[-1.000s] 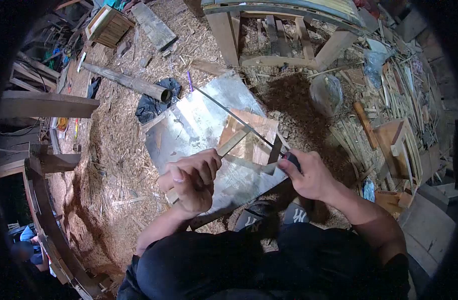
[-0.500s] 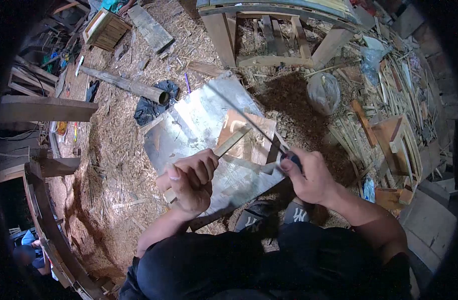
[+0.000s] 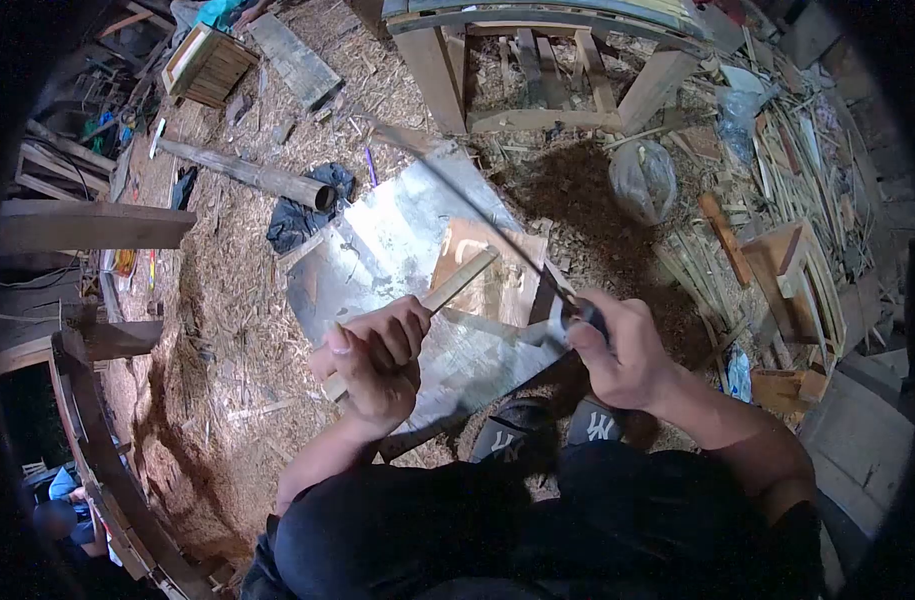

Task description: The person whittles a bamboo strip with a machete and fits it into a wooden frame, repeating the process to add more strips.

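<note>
My left hand (image 3: 377,355) is closed around a narrow wooden strip (image 3: 467,277), which slants up and to the right out of the fist. The far end of the strip overlaps a small brown board (image 3: 522,285). Wrapped round the dark handle of a long thin-bladed tool (image 3: 517,243) is my right hand (image 3: 627,355). Its dark blade runs up and to the left, past the strip's end. Under both hands, a grey sheet (image 3: 377,235) lies on the floor, with the brown board on top of it.
Wood shavings (image 3: 247,350) cover the floor. A wooden frame (image 3: 547,120) stands ahead, and a clear plastic bag (image 3: 644,185) sits beside it. A wooden post (image 3: 247,170) and black plastic (image 3: 295,222) lie left of the sheet. Another person (image 3: 67,515) is at lower left.
The blade's tip has swung slightly up and to the left, and the right hand has tilted a little. My left hand keeps its grip on the strip, almost in place.
</note>
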The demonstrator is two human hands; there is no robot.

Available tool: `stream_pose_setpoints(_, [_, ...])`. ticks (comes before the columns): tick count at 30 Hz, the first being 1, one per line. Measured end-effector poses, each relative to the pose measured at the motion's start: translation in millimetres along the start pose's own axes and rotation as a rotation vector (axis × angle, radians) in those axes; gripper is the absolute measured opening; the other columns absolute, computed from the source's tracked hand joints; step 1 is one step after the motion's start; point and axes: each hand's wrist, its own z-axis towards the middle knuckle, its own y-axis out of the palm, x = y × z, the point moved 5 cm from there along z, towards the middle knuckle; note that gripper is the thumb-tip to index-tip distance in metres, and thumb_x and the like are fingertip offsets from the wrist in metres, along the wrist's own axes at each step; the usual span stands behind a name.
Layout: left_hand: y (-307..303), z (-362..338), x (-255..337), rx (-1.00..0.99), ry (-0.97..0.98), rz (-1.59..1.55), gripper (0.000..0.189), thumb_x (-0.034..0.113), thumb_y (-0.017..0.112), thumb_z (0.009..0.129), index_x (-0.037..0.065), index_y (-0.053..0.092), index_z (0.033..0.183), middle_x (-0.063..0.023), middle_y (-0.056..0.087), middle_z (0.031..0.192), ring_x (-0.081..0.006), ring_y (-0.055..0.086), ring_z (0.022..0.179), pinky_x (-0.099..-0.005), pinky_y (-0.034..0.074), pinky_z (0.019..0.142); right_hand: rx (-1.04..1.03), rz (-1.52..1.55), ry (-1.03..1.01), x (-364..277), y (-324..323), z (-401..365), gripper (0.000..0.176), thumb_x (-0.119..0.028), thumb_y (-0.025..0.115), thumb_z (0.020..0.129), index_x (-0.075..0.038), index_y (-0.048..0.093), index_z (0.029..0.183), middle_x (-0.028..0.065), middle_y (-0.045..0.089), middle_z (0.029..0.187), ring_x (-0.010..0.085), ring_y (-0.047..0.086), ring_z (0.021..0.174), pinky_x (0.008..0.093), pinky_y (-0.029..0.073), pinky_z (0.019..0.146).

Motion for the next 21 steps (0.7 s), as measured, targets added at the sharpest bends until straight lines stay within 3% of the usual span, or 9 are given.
stream_pose_setpoints(3, [2.7,1.6,1.3,0.015,0.003,0.026,0.063,0.042,0.027,0.106,0.014,0.024,0.050,0.0002,0.021,0.042,-0.0165,0.018,0.038,-0.0346,0.030,0.052,0.139,0.055,-0.167,16.0,10.9,-7.1,0.045,-0.043,0.054,0.097,0.002,0.058,0.093,0.0208,0.056,0.066,0.0402,0.057,0.061,0.0442,0.044,0.059])
stream_pose_setpoints(4, [1.1,0.1,-2.4,0.019,-0.006,0.026,0.063,0.042,0.026,0.106,0.014,0.023,0.050,0.0003,0.021,0.042,-0.0166,0.018,0.038,-0.0346,0.030,0.052,0.029,-0.025,0.042,34.8,23.8,-4.9,0.045,-0.043,0.052,0.098,0.002,0.059,0.095,0.0227,0.058,0.070,0.0435,0.057,0.064,0.0459,0.045,0.061])
stream_pose_setpoints(9, [4.6,-1.0,2.9,0.046,0.004,0.051,0.065,0.044,0.025,0.106,0.013,0.023,0.049,0.0001,0.023,0.042,-0.0174,0.020,0.038,-0.0353,0.029,0.051,-0.050,-0.153,0.230,44.0,21.0,-5.8,0.044,-0.041,0.049,0.100,0.002,0.058,0.095,0.0224,0.056,0.068,0.0430,0.055,0.062,0.0447,0.045,0.060])
stream_pose_setpoints(11, [2.2,-2.0,5.3,0.032,0.016,0.024,0.066,0.047,0.023,0.106,0.013,0.022,0.049,-0.0012,0.023,0.042,-0.0179,0.021,0.039,-0.0359,0.029,0.052,-0.031,-0.147,0.145,34.1,13.5,-3.6,0.047,-0.040,0.050,0.100,0.005,0.058,0.088,0.0190,0.057,0.062,0.0382,0.060,0.057,0.0446,0.047,0.057])
stream_pose_setpoints(14, [-0.3,-2.8,2.3,0.044,0.004,0.013,0.066,0.048,0.023,0.105,0.013,0.021,0.049,-0.0016,0.023,0.042,-0.0183,0.020,0.040,-0.0362,0.029,0.052,-0.003,0.012,0.035,19.5,8.9,-12.5,0.046,-0.039,0.049,0.100,0.004,0.056,0.087,0.0154,0.053,0.056,0.0319,0.058,0.051,0.0411,0.044,0.052])
stream_pose_setpoints(21, [0.7,2.2,3.3,0.040,0.036,0.035,0.061,0.041,0.024,0.107,0.014,0.023,0.052,-0.0003,0.022,0.043,-0.0163,0.020,0.038,-0.0352,0.030,0.049,0.114,0.153,-0.140,10.8,1.3,-9.2,0.045,-0.042,0.051,0.098,0.002,0.056,0.090,0.0124,0.051,0.059,0.0242,0.056,0.051,0.0347,0.043,0.051])
